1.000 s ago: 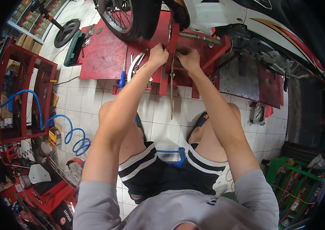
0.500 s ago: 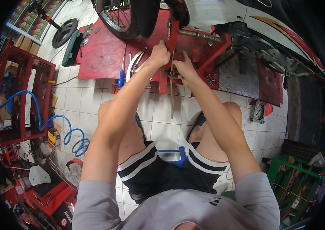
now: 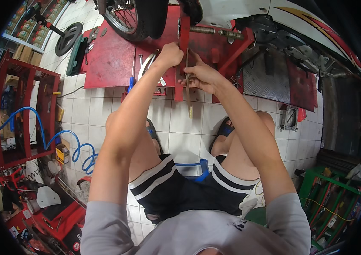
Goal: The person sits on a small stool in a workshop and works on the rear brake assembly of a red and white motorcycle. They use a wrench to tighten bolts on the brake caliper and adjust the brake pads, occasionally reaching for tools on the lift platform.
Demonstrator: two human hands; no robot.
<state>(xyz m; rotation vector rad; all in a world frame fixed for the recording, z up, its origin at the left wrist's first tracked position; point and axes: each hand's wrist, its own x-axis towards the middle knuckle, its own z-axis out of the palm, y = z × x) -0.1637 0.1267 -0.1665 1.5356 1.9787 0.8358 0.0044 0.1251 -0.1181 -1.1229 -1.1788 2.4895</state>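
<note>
My left hand point(image 3: 172, 55) is closed in a fist against the near side of a red steel upright point(image 3: 183, 36); whatever lies inside its fingers is hidden. Just right of it, my right hand point(image 3: 204, 77) grips a long, thin brownish strip point(image 3: 188, 95) with thumb and fingers on either side. The strip runs from between the hands toward me, and its pale yellow end point(image 3: 190, 112) hangs over the tiled floor. What the strip's far end touches is hidden by my hands. A screwdriver with a blue handle point(image 3: 130, 83) and a pale curved piece point(image 3: 147, 62) lie left of my left forearm.
A red lift platform point(image 3: 108, 63) bears a motorcycle, its spoked wheel point(image 3: 126, 23) beyond my left hand. A threaded rod with a spring point(image 3: 202, 30) crosses to a slanted red brace point(image 3: 236, 51). Red shelving point(image 3: 27, 110) and a coiled blue hose point(image 3: 75, 146) are at left.
The strip's near end has drawn away from me, toward the platform. My right hand has turned, and its fingers now wrap past the strip. The whole view has shifted slightly.
</note>
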